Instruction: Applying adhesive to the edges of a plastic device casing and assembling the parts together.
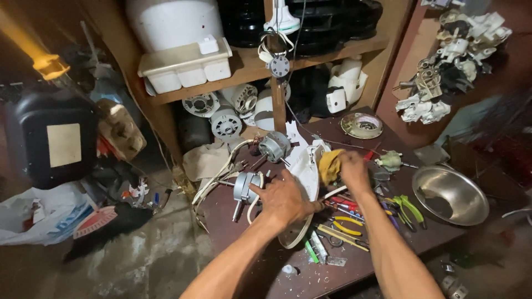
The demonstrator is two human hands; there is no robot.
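Pressing down near the centre of the frame, the left hand (284, 198) lies spread over a white plastic fan housing (303, 166) on the dark brown workbench (249, 243), fingers splayed rather than clamped, apparently to keep the part from sliding. Just right of it, the right hand (353, 169) is closed around a bunched yellow rag (330, 165) and holds it against the housing's upper edge, a placement that suits wiping. The housing thus sits beneath both hands, its lower rim reaching toward the bottom of the frame. A small fan motor (245, 186) with a protruding shaft lies just left of the left hand, another (275, 146) above it. Pliers and screwdrivers (348, 221) lie scattered lower right of the hands, beside a steel bowl (450, 195) at the right edge.
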